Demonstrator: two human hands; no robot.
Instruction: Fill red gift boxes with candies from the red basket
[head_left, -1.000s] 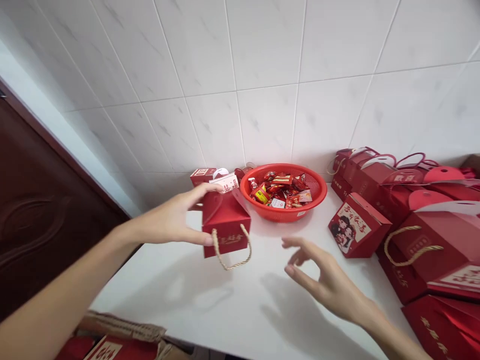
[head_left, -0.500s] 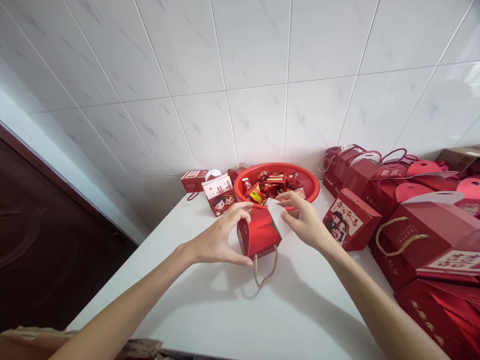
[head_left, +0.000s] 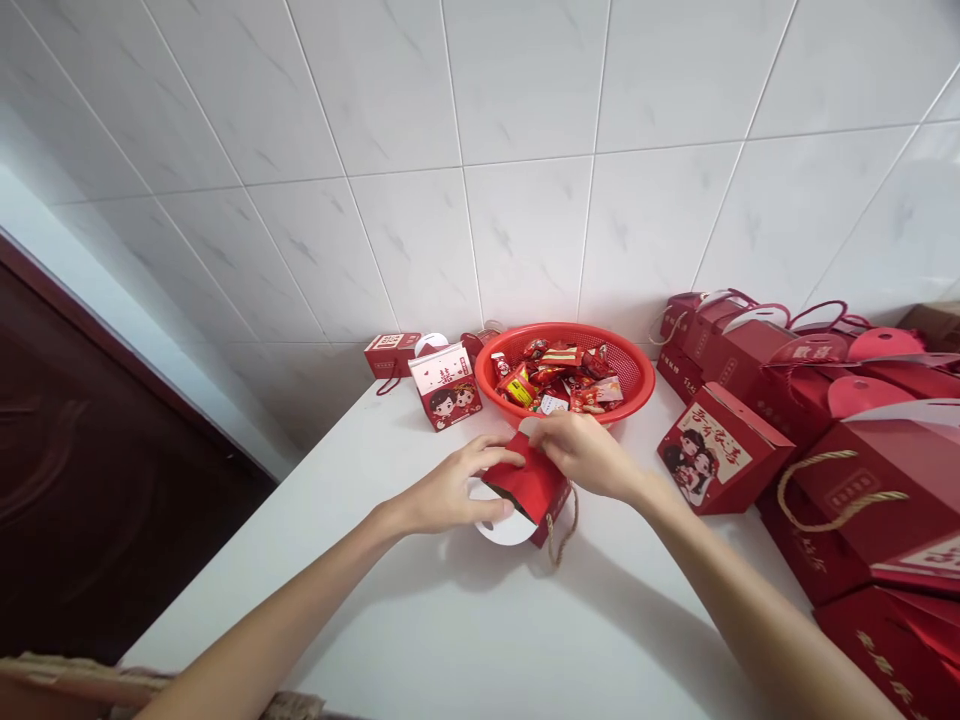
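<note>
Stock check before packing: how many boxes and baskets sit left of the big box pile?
Red gift box held by left hand and right hand: 1
Printed gift box: 1
Small red box by the wall: 1
Red basket: 1
Total: 4

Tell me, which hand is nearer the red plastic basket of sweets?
Right. The right hand sits just in front of the red plastic basket, at the top flap of the red gift box; the left hand is farther off, to the box's left.
</note>
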